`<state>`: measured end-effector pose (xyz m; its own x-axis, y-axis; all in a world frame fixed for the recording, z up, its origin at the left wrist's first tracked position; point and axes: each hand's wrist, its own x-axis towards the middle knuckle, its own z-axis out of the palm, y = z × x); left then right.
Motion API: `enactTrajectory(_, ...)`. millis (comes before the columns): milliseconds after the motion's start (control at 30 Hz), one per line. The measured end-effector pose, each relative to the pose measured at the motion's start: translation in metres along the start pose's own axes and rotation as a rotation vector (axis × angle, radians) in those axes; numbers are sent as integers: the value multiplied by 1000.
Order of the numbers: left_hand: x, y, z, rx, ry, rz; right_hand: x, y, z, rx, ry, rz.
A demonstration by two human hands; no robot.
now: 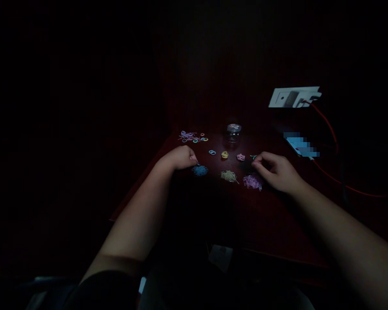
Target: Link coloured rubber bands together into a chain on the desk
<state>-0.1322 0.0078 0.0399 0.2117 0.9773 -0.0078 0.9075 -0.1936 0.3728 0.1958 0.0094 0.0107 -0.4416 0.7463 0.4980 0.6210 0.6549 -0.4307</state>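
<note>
My left hand point(183, 157) pinches at the edge of a blue pile of small rubber bands point(200, 171), with a bit of blue at its fingertips. My right hand point(273, 169) is closed thumb to finger beside some green bands point(253, 157); whether it holds one is hidden. Below its fingertips lies a purple pile of bands point(252, 182). Between the hands sits a pale yellowish pile of bands point(229, 176). Behind these are blue hair ties point(212, 152), a yellow bunch of hair ties point(224, 155) and a pink bunch of hair ties point(241, 157).
A clear lidded jar point(233, 134) stands toward the back. Mixed loose bands and ties point(190, 137) lie at the back left. On the right are a phone point(300, 145), a red cable point(330, 122) and a wall socket point(280, 98). The dark red table point(278, 228) is dimly lit.
</note>
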Motion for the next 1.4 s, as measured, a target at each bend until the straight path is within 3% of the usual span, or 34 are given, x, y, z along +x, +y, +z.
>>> enactTrajectory(300, -5, -5, -5, -174, -148, 10, 0, 4, -1, 25, -7, 0)
enactTrajectory(467, -3, -10, -7, -171, -122, 15, 0, 9, -3, 27, 44, -6)
enactTrajectory(567, 5, -21, -1, -140, -27, 21, 1, 14, -4, 24, 86, 6)
enactTrajectory(633, 13, -31, 7, -136, 97, -7, 1, 15, -5, 21, 101, 13)
enactTrajectory(767, 33, -54, 27, -195, 368, -177, 0, 15, -6, 9, 114, 33)
enactTrajectory(967, 62, -77, 42, -79, 508, -313, 7, 10, 0, -34, 90, 57)
enactTrajectory(1067, 77, -84, 40, 8, 490, -322, 40, -1, 10, -138, -94, -35)
enactTrajectory(1167, 90, -89, 37, 25, 459, -341, 99, -16, 30, -235, -237, -109)
enactTrajectory(1300, 99, -92, 37, 35, 458, -360, 195, -33, 78, -317, -390, -59)
enactTrajectory(1400, 101, -93, 38, 15, 489, -365, 250, -39, 121, -377, -513, -1)
